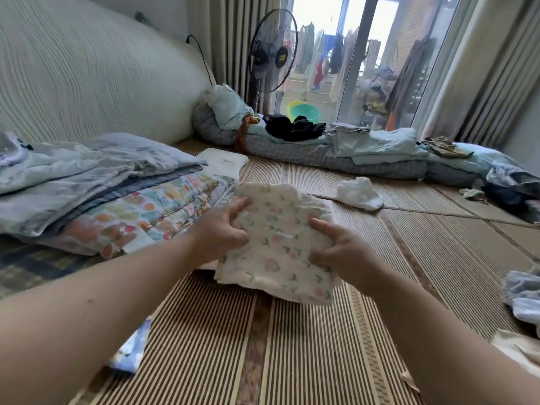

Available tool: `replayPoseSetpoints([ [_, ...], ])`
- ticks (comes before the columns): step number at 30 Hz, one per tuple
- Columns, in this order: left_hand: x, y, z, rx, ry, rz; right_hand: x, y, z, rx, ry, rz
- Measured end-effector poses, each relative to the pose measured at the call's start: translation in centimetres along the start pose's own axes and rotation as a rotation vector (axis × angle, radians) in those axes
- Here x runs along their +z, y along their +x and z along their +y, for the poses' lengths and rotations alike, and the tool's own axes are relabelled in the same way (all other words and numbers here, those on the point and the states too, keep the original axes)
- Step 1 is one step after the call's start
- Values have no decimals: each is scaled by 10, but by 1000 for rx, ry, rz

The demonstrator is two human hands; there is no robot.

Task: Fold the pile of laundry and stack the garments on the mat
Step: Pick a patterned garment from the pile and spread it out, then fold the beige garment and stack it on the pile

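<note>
On a striped woven mat beside stacked bedding, a person's left hand and right hand grip opposite edges of a folded floral garment low over the mat; soft, light and floppy, it likely handles best held by both sides.

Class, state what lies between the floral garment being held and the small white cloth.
Head view: only bare woven mat separates the floral garment from the white cloth.

White floral garment, brown striped mat, green basin.
</note>
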State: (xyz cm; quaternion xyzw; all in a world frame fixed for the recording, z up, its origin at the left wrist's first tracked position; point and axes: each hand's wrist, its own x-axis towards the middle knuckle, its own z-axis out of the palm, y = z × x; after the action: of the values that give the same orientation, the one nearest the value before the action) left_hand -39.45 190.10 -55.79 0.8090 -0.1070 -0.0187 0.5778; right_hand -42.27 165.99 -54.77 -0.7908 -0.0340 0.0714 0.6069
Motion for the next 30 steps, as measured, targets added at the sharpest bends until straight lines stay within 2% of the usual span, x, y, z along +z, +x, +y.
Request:
replayPoseSetpoints([
  [3, -8, 46, -9, -42, -4, 120, 15, 57, 3, -26, -155, 39],
  [7, 0, 87, -41, -123, 257, 207, 29, 117, 26, 5, -341, 46],
  [10, 5, 104, -69, -195, 390, 55, 30, 141, 48, 7, -558, -22],
  [12, 7, 107, -82, -265, 569, -59, 26, 150, 60, 44, -765, -75],
  [14, 9, 105, -90, -346, 718, -79, 20, 153, 68, 81, -911, -113],
  [16, 11, 101, -93, -372, 736, -61, 15, 151, 71, 76, -936, -108],
  [21, 25, 78, -67, -237, 811, 31, 6, 110, 60, -13, -862, 50],
  [26, 85, 5, -21, 56, 958, -148, -10, 11, 48, -77, -945, 150],
  [30, 153, -67, 9, 255, 1019, -253, -34, -94, 68, 26, -960, 175],
])
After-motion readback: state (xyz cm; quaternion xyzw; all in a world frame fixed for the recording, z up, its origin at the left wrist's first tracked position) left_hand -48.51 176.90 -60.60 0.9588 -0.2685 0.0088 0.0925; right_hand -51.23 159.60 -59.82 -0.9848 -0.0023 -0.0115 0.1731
